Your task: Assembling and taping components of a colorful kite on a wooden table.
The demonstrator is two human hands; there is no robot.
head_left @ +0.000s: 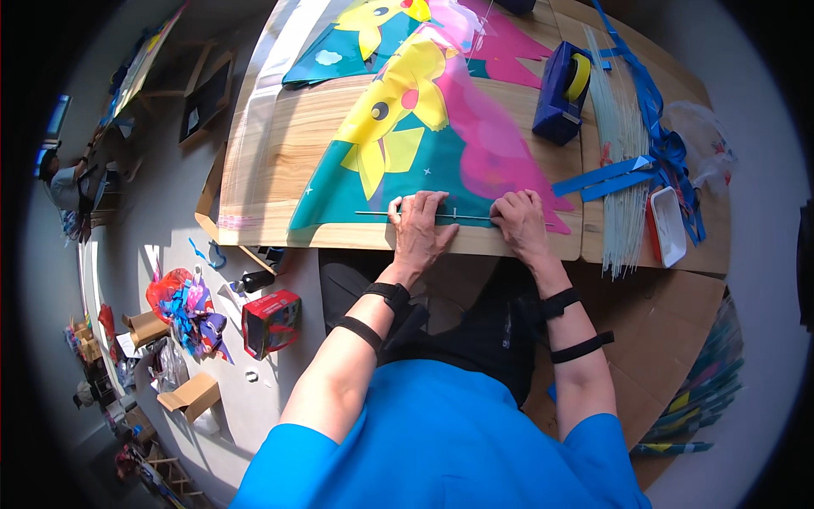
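A triangular kite sail (386,110) lies flat on the wooden table in front of me, with a yellow cartoon figure on green and pink. Along its near edge runs a thin pale rod (373,213) with a small upright fitting (455,213) between my hands. My left hand (417,227) has its fingers curled down over the rod, left of the fitting. Right of the fitting, my right hand (522,224) pinches the rod near the sail's pink corner. The fingers cover the rod where they grip it.
More printed sails (326,59) lie at the table's far side. To the right are a blue tape dispenser (558,93), a bundle of thin rods (623,187), blue straps (649,102) and a white tray (668,225). Cardboard (653,339) and a red box (270,324) lie below.
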